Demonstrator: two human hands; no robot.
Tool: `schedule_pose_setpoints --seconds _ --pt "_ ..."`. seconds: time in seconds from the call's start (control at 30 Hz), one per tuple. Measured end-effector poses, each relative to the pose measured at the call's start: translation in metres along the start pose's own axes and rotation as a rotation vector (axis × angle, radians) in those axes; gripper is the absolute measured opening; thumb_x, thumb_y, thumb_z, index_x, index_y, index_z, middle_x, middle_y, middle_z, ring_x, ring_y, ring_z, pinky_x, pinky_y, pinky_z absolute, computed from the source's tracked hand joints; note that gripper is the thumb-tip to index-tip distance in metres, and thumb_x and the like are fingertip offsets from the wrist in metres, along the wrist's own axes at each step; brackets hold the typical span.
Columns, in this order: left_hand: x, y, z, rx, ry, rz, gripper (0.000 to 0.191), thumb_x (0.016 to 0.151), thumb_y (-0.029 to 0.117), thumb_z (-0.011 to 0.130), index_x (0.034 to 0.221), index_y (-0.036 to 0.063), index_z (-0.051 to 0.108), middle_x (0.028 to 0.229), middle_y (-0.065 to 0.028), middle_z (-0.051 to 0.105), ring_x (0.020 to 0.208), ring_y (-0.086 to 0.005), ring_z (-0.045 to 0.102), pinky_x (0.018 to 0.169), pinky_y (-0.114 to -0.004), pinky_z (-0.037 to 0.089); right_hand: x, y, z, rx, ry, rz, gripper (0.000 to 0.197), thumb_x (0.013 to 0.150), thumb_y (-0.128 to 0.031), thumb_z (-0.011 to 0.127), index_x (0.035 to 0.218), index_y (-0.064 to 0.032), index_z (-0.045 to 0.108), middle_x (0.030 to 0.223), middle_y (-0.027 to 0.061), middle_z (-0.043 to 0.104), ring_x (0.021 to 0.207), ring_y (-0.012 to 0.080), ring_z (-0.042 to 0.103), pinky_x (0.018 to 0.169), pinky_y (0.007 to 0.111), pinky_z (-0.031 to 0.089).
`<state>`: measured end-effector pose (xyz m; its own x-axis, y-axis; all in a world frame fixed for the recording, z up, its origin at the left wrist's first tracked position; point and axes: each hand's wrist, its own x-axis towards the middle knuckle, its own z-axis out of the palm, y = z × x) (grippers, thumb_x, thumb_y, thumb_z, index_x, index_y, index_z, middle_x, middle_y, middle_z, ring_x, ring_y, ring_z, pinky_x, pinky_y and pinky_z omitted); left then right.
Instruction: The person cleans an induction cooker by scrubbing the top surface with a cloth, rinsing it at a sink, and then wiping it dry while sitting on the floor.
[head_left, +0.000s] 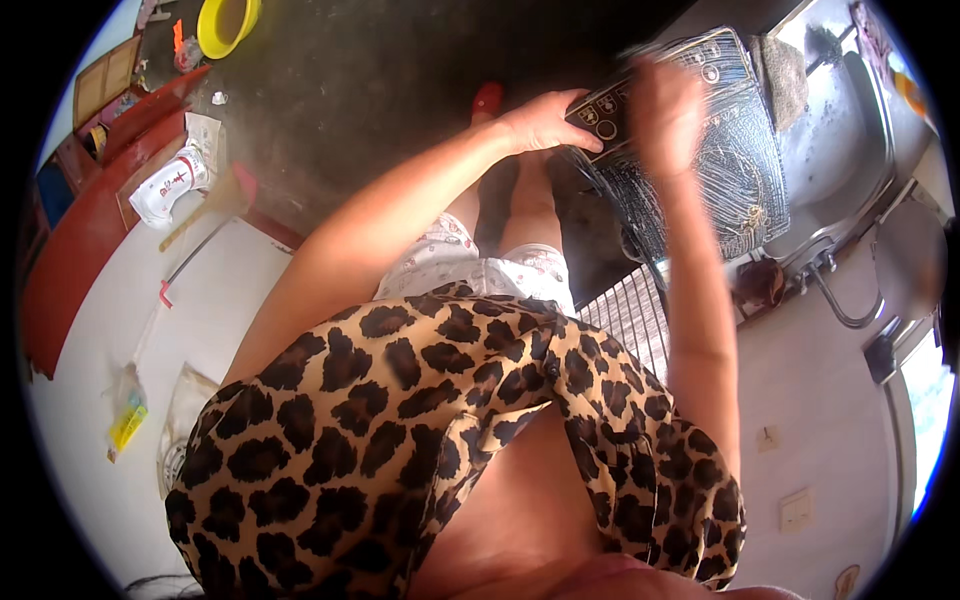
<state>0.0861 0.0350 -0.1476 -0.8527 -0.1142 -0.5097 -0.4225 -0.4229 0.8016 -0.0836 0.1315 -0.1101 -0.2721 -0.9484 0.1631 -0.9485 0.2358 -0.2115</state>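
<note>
A flat black panel (742, 165) with gold line patterns and many pale streaks lies beside a metal sink (840, 157). My left hand (546, 121) grips the panel's near left corner, thumb on top and fingers beneath its edge. Over its patterned strip is my right hand (667, 116), blurred and apparently closed; whether it holds something cannot be told. A grey cloth (784, 79) lies between the panel and the sink.
A curved faucet (844, 300) is by the sink, near a striped surface behind dark bars (630, 315). On the left are a yellow basin (225, 26) on the dark floor, a white printed bag (171, 184), and a red-brown board (82, 255).
</note>
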Motion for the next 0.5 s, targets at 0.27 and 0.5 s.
schedule_pose_setpoints --seconds 0.27,0.5 --pt "-0.002 0.007 0.007 0.007 -0.071 -0.098 0.060 0.077 0.010 0.081 0.130 0.0012 0.054 0.116 -0.0045 0.067 0.107 -0.0131 0.059 0.097 -0.028 0.046 0.012 0.097 0.004 -0.142 0.086 0.130 0.015 0.088 -0.010 0.058 0.102 -0.0105 0.066 0.080 0.0082 0.062 0.062 0.0214 0.057 0.052 0.035 0.049" --pt "-0.014 -0.003 0.000 0.088 -0.038 -0.102 0.065 0.076 0.016 0.082 0.131 -0.0010 0.052 0.118 -0.0096 0.066 0.109 -0.0155 0.060 0.096 -0.029 0.047 -0.022 -0.046 -0.002 0.317 -0.028 -0.076 0.021 0.082 -0.006 0.062 0.102 -0.0110 0.065 0.087 0.0083 0.058 0.085 0.0284 0.058 0.077 0.041 0.049"
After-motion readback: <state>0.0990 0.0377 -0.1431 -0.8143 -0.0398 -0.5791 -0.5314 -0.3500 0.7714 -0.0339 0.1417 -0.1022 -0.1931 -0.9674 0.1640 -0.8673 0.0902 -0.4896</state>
